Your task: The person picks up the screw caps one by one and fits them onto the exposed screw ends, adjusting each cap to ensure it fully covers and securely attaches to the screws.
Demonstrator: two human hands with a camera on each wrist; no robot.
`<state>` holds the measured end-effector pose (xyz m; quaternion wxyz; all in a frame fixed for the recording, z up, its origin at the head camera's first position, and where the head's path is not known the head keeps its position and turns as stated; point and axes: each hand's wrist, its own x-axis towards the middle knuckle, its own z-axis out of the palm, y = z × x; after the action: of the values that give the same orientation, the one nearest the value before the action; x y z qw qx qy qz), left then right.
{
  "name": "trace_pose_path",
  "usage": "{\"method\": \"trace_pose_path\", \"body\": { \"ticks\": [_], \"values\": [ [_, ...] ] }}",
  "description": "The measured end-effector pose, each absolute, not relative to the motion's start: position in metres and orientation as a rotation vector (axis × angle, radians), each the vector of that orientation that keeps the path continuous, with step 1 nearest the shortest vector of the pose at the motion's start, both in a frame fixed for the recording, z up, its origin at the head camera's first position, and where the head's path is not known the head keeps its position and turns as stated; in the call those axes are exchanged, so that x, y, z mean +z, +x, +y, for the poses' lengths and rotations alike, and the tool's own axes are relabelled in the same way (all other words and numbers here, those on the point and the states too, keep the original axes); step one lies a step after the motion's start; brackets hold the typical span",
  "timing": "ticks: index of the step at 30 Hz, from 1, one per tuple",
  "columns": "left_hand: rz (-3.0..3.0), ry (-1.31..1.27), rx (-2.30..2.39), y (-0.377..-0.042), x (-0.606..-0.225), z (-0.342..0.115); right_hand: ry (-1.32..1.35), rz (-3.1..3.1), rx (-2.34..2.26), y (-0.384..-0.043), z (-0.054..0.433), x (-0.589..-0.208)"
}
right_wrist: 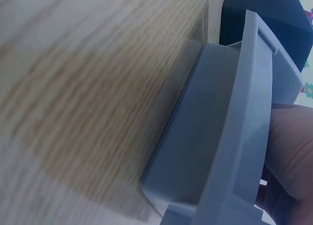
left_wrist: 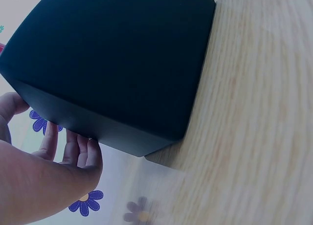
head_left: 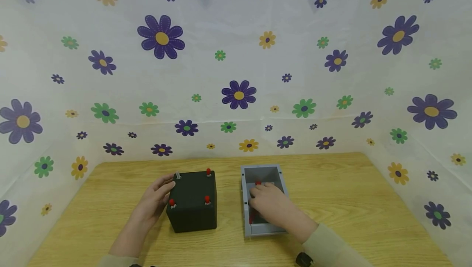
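Observation:
A black box (head_left: pixel 193 217) stands on the table left of centre. Red-capped toggle switches (head_left: pixel 207 199) rise from three of its top corners, and a bare metal toggle switch (head_left: pixel 178 175) from the far left one. My left hand (head_left: pixel 149 203) rests its fingers along the box's left side; in the left wrist view, the fingertips (left_wrist: pixel 94 149) touch its edge. To the right is a grey plastic bin (head_left: pixel 267 229), my right hand (head_left: pixel 273 205) reaching down inside it. Small red pieces (head_left: pixel 258 183) show beside those fingers. The fingertips are hidden, so I cannot tell what they hold.
Both things sit on a wood-grain table (head_left: pixel 332 193), a narrow strip of tabletop between them. A white flower-printed sheet (head_left: pixel 203 70) walls in the back and both sides. Near the front edge, a dark band (head_left: pixel 304 259) shows by my right sleeve.

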<state>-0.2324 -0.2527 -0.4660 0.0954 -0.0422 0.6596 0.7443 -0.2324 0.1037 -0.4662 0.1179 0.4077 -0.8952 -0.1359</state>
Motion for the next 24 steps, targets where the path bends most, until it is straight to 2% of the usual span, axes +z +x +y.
{"method": "trace_pose_path", "body": {
  "ticks": [24],
  "values": [
    [1.96,-0.122,2.213,-0.232,-0.467,-0.253,1.255,-2.529,-0.336,-0.229,0.114,-0.457]
  ]
}}
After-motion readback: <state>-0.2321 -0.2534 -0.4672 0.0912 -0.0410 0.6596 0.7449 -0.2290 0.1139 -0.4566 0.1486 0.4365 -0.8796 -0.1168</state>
